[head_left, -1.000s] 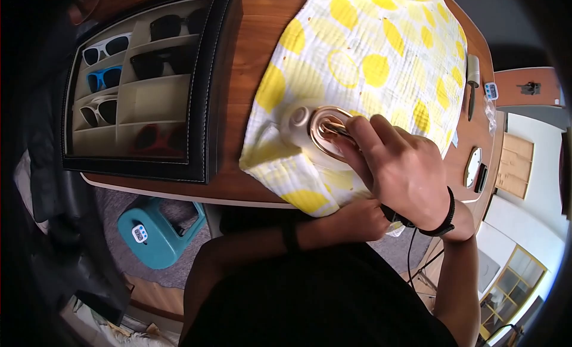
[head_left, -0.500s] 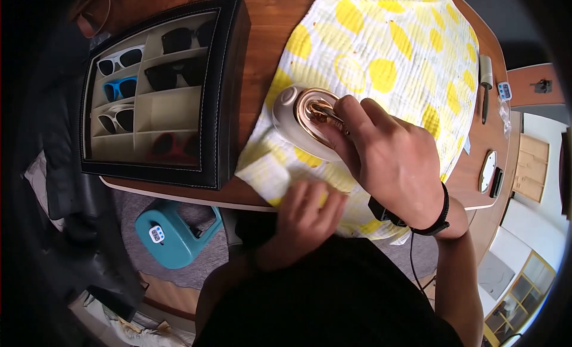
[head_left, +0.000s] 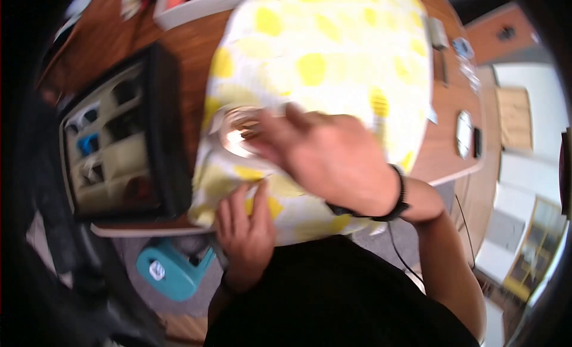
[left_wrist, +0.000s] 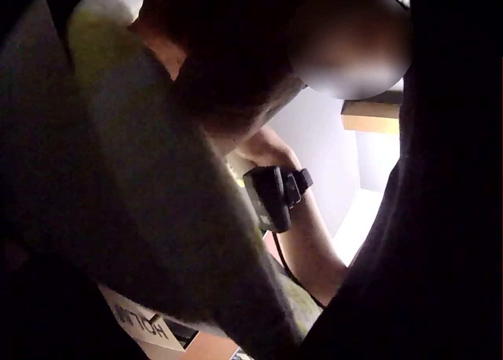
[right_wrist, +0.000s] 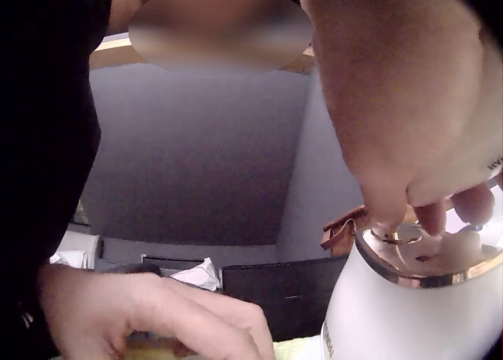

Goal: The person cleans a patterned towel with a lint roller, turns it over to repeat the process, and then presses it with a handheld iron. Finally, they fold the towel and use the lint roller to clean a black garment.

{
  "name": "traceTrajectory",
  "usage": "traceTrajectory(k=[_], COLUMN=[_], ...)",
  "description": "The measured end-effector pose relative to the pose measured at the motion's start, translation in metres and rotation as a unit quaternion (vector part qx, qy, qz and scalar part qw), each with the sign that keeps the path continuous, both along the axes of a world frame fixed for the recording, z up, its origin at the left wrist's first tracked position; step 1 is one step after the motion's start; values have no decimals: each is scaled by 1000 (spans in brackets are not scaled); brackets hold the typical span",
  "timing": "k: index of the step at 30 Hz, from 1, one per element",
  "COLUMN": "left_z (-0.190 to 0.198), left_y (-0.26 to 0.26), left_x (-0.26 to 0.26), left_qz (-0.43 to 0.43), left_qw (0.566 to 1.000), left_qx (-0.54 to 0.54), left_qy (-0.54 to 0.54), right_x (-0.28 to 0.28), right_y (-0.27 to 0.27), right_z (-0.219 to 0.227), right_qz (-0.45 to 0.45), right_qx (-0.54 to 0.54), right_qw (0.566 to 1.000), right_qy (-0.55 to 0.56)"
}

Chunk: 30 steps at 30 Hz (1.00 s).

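My right hand (head_left: 339,153) grips the handle of a small white iron (head_left: 236,132) with a rose-gold top. The iron stands on a white cloth with yellow lemon prints (head_left: 313,67), near its left front corner. In the right wrist view, fingertips curl under the handle above the glossy gold plate, and the white iron body (right_wrist: 369,321) flares downward. My left hand (head_left: 245,234) rests on the cloth's front edge just below the iron, fingers extended and pressing the fabric. The left wrist view is dark, filled mostly by a fold of the cloth (left_wrist: 149,156).
A black display case (head_left: 170,138) of sunglasses stands left of the cloth. A white box (head_left: 202,7) is at the back. Toward the right edge lie a lint roller (head_left: 438,34), a small timer (head_left: 463,47) and a white oval object (head_left: 463,132). A teal stool (head_left: 173,275) stands below the table.
My left hand has come out from under my right wrist and moved left onto the cloth's front edge, its fingers straightening. The right hand keeps holding the iron. The head view has shifted.
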<state>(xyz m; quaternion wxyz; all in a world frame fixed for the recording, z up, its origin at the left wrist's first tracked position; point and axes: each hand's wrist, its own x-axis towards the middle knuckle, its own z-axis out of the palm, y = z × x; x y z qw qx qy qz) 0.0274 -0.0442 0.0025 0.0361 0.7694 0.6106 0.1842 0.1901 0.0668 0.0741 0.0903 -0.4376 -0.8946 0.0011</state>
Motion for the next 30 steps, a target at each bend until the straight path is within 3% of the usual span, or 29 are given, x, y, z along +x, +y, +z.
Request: traceTrajectory(k=[4, 9, 12, 13, 14, 15, 16, 18, 23, 30], left_z=[-14, -15, -16, -16, -17, -18, -18, -19, -18, -17], left_y=[3, 7, 8, 8, 9, 10, 9, 10, 12, 13], left_x=[3, -1, -4, -6, -7, -7, -7, -9, -9, -10], left_qz=[-4, -10, -2, -8, -14, -12, -16, -25, -45, -61], left_qw=[999, 996, 993, 992, 992, 992, 991, 990, 990, 989], left_qx=[26, 12, 2, -1, -3, -2, -4, -5, 5, -11], left_qy=[-45, -83, -118, -122, -125, -125, -131, -135, -135, -132], right_x=[1, 60, 129, 152, 168, 197, 228, 278, 387, 413], right_y=[-2, 2, -13, -23, -32, -40, -46, -54, -74, -72], right_z=[6, 22, 58, 66, 77, 72, 78, 83, 66, 47], right_qz=[-8, -13, -175, -270, -330, -391, -473, -535, -601, -631], right_qx=[-27, -105, -148, -162, -142, -72, -62, -25, 13, -50], right_qw=[999, 983, 964, 930, 895, 878, 853, 823, 792, 763], right_qy=[-20, 149, 137, 188, 264, 267, 214, 190, 106, 132])
